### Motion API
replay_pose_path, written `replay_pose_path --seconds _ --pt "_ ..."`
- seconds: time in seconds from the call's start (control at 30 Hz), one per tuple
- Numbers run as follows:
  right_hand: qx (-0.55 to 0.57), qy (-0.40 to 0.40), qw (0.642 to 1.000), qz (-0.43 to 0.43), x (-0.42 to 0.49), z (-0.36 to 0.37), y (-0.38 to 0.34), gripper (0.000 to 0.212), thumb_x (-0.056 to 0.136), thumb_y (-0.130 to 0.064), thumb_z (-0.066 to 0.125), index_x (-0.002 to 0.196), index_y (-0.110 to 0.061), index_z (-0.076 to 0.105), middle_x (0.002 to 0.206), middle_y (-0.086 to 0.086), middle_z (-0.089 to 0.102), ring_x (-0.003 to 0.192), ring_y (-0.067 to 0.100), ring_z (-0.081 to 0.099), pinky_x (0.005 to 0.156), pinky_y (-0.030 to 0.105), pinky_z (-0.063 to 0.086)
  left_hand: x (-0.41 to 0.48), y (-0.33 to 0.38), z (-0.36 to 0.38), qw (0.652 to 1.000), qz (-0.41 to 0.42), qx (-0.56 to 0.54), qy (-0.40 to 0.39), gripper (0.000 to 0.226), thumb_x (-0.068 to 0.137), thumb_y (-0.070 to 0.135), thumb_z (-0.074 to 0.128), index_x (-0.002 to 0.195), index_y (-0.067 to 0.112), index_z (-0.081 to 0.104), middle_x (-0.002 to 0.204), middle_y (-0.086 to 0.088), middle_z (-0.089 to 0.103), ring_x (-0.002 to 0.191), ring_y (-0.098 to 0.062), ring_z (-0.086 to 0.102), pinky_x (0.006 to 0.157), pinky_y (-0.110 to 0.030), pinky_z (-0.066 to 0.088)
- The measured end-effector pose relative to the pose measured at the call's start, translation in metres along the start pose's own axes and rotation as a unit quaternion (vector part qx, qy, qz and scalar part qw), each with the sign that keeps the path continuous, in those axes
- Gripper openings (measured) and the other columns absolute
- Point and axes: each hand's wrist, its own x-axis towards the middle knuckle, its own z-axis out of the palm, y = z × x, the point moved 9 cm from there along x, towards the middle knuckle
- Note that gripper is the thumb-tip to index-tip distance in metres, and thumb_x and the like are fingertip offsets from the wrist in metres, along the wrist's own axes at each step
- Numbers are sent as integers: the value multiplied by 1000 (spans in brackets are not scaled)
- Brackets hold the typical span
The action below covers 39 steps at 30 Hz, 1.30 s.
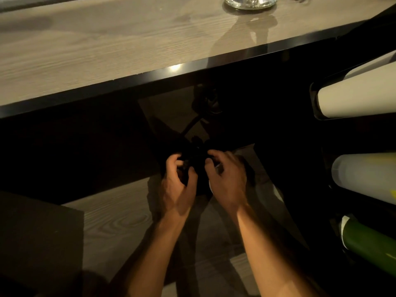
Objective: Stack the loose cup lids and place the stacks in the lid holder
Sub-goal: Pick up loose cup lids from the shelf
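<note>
The person is standing at the counter and is reaching into the dark space under it. Both hands are working close together there. The left hand and the right hand are curling their fingers round a small dark bunch between them, which I take to be black lids. It is too dark to count them or to say if they are already nested. The bunch is hanging above the lower shelf, not resting on it.

To me the task is looking early or in the middle: the stacking is going on, and no stack is sitting in a holder that I can see. I cannot make out the lid holder at all. At the right, only rows of cups are lying on their sides.
</note>
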Motion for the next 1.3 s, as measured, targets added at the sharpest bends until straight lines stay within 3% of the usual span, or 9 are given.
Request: replay_pose_path --seconds 0.1,0.23,0.37,0.53,0.67,0.77,0.97,1.13,1.3 --pt "-19 -77 997 -14 2 13 -2 46 90 -49 52 128 -27 65 117 -6 59 110 15 55 96 41 48 -13 -6 -7 999 32 -16 -18 55 88 31 65 139 24 46 105 19 58 94 6 61 72 -8 46" --pt "-39 -90 994 -43 -2 17 -6 35 87 -44 55 113 -26 71 106 -8 61 104 13 53 93 37 44 -27 8 -29 987 159 27 21 55 85 35 72 129 7 55 118 -2 57 107 5 54 87 -5 43" --pt "-46 -107 989 -86 -10 24 -11 14 88 -36 65 93 -25 72 97 -10 61 98 11 54 88 29 36 -23 3 -45 985 138 91 56 61 91 54 58 131 8 56 133 -10 49 120 -20 53 94 -29 48" --pt "25 -110 993 -28 -16 19 -9 7 93 -41 60 92 -34 59 92 -18 58 90 2 56 77 20 46 -16 -9 -35 979 94 182 -9 70 89 61 49 141 14 50 138 -5 53 128 -20 47 104 -39 43" --pt "43 -3 995 86 -6 6 4 36 95 -49 58 125 -29 51 102 -14 58 99 10 59 86 30 48 -25 -11 -40 976 106 188 12 60 88 54 54 133 14 60 137 -2 60 133 -18 50 109 -50 40" --pt "-74 -51 993 73 10 22 -1 59 93 -57 56 136 -17 52 127 7 56 116 25 55 98 42 46 -32 -14 -40 971 106 215 12 72 83 61 58 139 14 54 147 -6 51 144 -24 38 116 -55 31" --pt "-142 -60 986 64 14 26 -1 46 88 -52 68 116 -14 67 119 7 59 109 26 59 93 38 48 -35 -22 -46 990 10 139 -8 90 72 39 88 148 20 43 155 2 32 141 -8 29 107 -19 33" --pt "-65 -45 996 47 -3 20 -7 16 93 -44 62 97 -32 53 93 -8 65 88 13 63 81 42 54 -37 -36 -58 994 -106 5 36 93 65 23 94 143 31 45 142 13 42 127 -2 42 95 -10 37" --pt "97 -75 990 71 -21 11 -11 14 91 -26 67 95 -28 54 81 -10 64 76 5 62 77 42 54 -45 -44 -67 982 -148 -83 82 78 70 6 88 134 34 52 121 19 58 113 5 53 86 -11 40"
